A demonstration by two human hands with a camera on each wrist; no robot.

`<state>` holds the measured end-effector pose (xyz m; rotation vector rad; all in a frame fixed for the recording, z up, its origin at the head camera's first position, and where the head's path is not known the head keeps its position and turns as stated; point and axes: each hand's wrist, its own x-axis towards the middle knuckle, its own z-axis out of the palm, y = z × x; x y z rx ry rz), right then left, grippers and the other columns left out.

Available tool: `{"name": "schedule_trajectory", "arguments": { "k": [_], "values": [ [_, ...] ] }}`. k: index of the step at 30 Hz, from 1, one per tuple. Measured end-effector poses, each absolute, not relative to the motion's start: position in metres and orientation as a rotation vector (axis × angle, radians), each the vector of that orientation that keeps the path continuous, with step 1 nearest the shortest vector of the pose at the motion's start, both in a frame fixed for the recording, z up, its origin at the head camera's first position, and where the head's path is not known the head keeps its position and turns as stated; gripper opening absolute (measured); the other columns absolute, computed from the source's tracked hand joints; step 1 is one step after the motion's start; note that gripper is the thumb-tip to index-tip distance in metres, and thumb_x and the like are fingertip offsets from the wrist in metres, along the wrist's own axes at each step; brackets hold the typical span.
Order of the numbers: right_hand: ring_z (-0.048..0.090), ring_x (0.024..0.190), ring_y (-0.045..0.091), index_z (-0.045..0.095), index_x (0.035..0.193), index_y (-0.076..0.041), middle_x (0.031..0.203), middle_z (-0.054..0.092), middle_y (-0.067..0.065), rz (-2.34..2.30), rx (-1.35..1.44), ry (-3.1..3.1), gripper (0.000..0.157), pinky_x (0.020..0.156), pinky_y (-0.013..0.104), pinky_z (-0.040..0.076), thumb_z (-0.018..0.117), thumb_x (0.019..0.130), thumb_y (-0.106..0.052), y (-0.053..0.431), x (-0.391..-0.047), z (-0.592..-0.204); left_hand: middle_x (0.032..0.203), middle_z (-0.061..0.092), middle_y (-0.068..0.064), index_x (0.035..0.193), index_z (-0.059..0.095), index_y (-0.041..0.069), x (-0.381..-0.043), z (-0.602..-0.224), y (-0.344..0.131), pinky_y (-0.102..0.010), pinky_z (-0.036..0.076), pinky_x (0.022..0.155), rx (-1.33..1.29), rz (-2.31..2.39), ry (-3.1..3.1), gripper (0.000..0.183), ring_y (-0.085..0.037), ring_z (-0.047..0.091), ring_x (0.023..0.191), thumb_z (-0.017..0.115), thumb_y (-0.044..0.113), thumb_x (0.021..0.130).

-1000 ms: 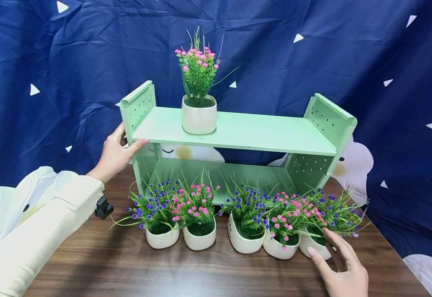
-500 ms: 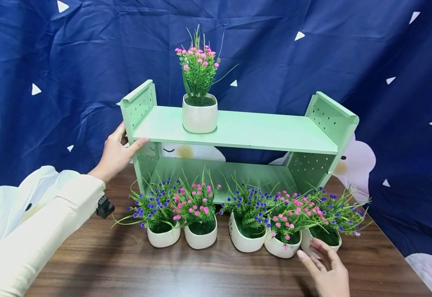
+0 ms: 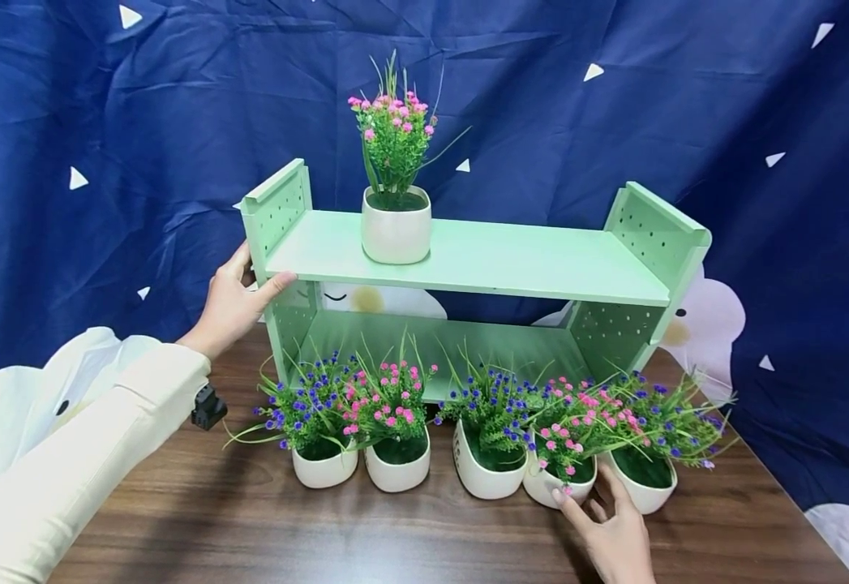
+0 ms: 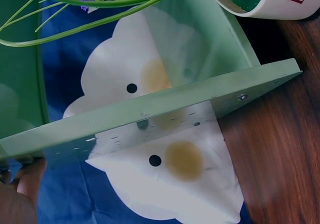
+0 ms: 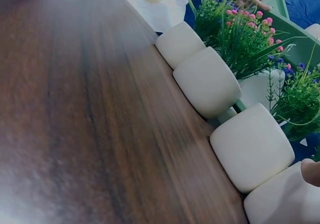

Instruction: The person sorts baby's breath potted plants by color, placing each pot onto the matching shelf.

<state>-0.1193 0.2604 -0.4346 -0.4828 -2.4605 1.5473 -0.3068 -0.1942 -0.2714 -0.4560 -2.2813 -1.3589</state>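
A green two-tier shelf [image 3: 519,259] stands on the table. My left hand [image 3: 229,307] grips its left side panel, thumb over the front edge of the upper board, fingers behind the panel. In the left wrist view only part of that hand [image 4: 25,189] shows at the lower left. At the right, my right hand [image 3: 610,531] holds a white pot with pink flowers [image 3: 551,485], thumb on its front and a finger at its right side. The right wrist view shows the thumb [image 5: 311,172] against that white pot [image 5: 280,199].
One pink-flowered pot [image 3: 396,231] stands on the upper board. Before the shelf are a purple-flowered pot [image 3: 325,469], a pink one [image 3: 398,470], a purple one [image 3: 486,474] and, far right, another purple one [image 3: 646,487]. A blue curtain [image 3: 519,105] hangs behind the brown table [image 3: 307,535].
My right hand has moved left from the far right pot to the pink-flowered pot beside it and taken hold of it. The left hand keeps its grip on the shelf.
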Motion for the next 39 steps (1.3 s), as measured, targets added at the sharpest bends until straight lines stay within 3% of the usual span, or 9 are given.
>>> {"name": "schedule_trajectory", "arguments": {
  "k": [2, 8, 15, 18, 21, 25, 28, 34, 39],
  "values": [
    [0.031, 0.135, 0.045, 0.016, 0.15, 0.006, 0.15, 0.025, 0.032, 1.52, -0.486, -2.471, 0.094, 0.103, 0.045, 0.035, 0.075, 0.084, -0.026, 0.26, -0.12, -0.435, 0.135, 0.054, -0.017, 0.148, 0.037, 0.018, -0.308, -0.273, -0.195, -0.016, 0.048, 0.078, -0.459, -1.361, -2.284, 0.066, -0.031, 0.055, 0.12, 0.069, 0.026, 0.09],
    [0.034, 0.135, 0.043, 0.016, 0.151, 0.003, 0.148, 0.028, 0.032, 1.479, -0.449, -2.472, 0.096, 0.1, 0.035, 0.04, 0.077, 0.082, -0.026, 0.258, -0.124, -0.439, 0.134, 0.054, -0.016, 0.148, 0.036, 0.019, -0.308, -0.274, -0.196, -0.014, 0.048, 0.076, -0.469, -1.353, -2.285, 0.067, -0.032, 0.056, 0.119, 0.068, 0.028, 0.09],
    [0.03, 0.137, 0.042, 0.011, 0.152, -0.002, 0.153, 0.022, 0.026, 1.459, -0.336, -2.436, 0.102, 0.102, 0.049, 0.037, 0.079, 0.081, -0.026, 0.254, -0.132, -0.439, 0.134, 0.053, -0.02, 0.147, 0.036, 0.012, -0.296, -0.264, -0.19, -0.014, 0.048, 0.076, -0.483, -1.362, -2.284, 0.065, -0.036, 0.054, 0.12, 0.067, 0.022, 0.091],
    [0.032, 0.136, 0.04, 0.016, 0.151, -0.001, 0.152, 0.024, 0.024, 1.378, -0.324, -2.453, 0.101, 0.101, 0.038, 0.041, 0.081, 0.079, -0.028, 0.253, -0.135, -0.439, 0.134, 0.052, -0.022, 0.146, 0.036, 0.007, -0.285, -0.256, -0.184, -0.014, 0.047, 0.077, -0.501, -1.37, -2.282, 0.063, -0.038, 0.053, 0.121, 0.066, 0.019, 0.092],
    [0.034, 0.135, 0.039, 0.023, 0.149, -0.001, 0.148, 0.03, 0.023, 1.261, -0.309, -2.472, 0.1, 0.103, 0.036, 0.038, 0.083, 0.076, -0.031, 0.252, -0.138, -0.441, 0.134, 0.051, -0.024, 0.146, 0.036, 0.005, -0.279, -0.252, -0.182, -0.014, 0.048, 0.077, -0.505, -1.371, -2.282, 0.063, -0.04, 0.052, 0.121, 0.066, 0.018, 0.092],
    [0.034, 0.133, 0.042, 0.028, 0.145, 0.003, 0.144, 0.036, 0.027, 1.173, -0.263, -2.451, 0.096, 0.105, 0.053, 0.03, 0.085, 0.074, -0.027, 0.251, -0.141, -0.443, 0.134, 0.051, -0.025, 0.146, 0.036, 0.006, -0.278, -0.252, -0.182, -0.013, 0.048, 0.077, -0.501, -1.374, -2.281, 0.063, -0.041, 0.052, 0.12, 0.066, 0.019, 0.092],
    [0.033, 0.132, 0.045, 0.029, 0.144, 0.005, 0.142, 0.036, 0.03, 1.165, -0.262, -2.437, 0.093, 0.105, 0.058, 0.027, 0.084, 0.074, -0.022, 0.251, -0.142, -0.442, 0.133, 0.052, -0.024, 0.146, 0.036, 0.006, -0.278, -0.252, -0.182, -0.011, 0.046, 0.075, -0.497, -1.379, -2.275, 0.063, -0.04, 0.053, 0.119, 0.066, 0.018, 0.092],
    [0.03, 0.133, 0.046, 0.027, 0.145, 0.006, 0.143, 0.032, 0.031, 1.209, -0.301, -2.442, 0.093, 0.107, 0.058, 0.025, 0.083, 0.076, -0.022, 0.25, -0.143, -0.441, 0.133, 0.053, -0.023, 0.145, 0.038, 0.006, -0.277, -0.251, -0.181, -0.011, 0.046, 0.076, -0.498, -1.37, -2.269, 0.062, -0.039, 0.053, 0.12, 0.067, 0.017, 0.091],
    [0.029, 0.135, 0.045, 0.024, 0.147, 0.007, 0.146, 0.029, 0.032, 1.259, -0.316, -2.444, 0.096, 0.107, 0.056, 0.027, 0.082, 0.077, -0.024, 0.251, -0.141, -0.441, 0.134, 0.053, -0.02, 0.146, 0.038, 0.012, -0.3, -0.267, -0.191, -0.011, 0.047, 0.076, -0.492, -1.364, -2.263, 0.064, -0.036, 0.054, 0.12, 0.068, 0.021, 0.09]
  ]
}}
